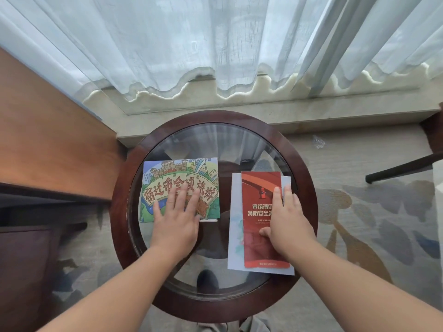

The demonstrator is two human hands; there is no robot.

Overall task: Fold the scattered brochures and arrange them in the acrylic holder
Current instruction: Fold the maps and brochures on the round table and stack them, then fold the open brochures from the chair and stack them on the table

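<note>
Head view: lays left fingers (pixel 182 195) straight and slightly spread on the illustrated brochure (pixel 167 180), left hand (pixel 176 224) flat over its near right corner, on the left half of the round table (pixel 119 200). Lays right fingers (pixel 278 196) straight and close together along the right edge of the red brochure (pixel 256 183), thumb stretched across its print, right hand (pixel 288 219) pressing down. Grips nothing with either.

Finds the red brochure on top of a pale blue sheet (pixel 236 226), both on the table's right half, near ends reaching onto the table's wooden rim. Shows a thin white edge (pixel 208 220) under the illustrated brochure, toward the table's centre. Shows no acrylic holder on the table or around it.

Risks, as a judgement:
- sliding paper on the table's smooth glass under a flat palm, so skewing any crease;
- dragging the pale sheet along with the red one, since stacked;
- tipping the pair off the table's near rim if pushed nearer.

Probably calls for a pinch at an edge before lifting, flat paper being hard to pick off glass.
</note>
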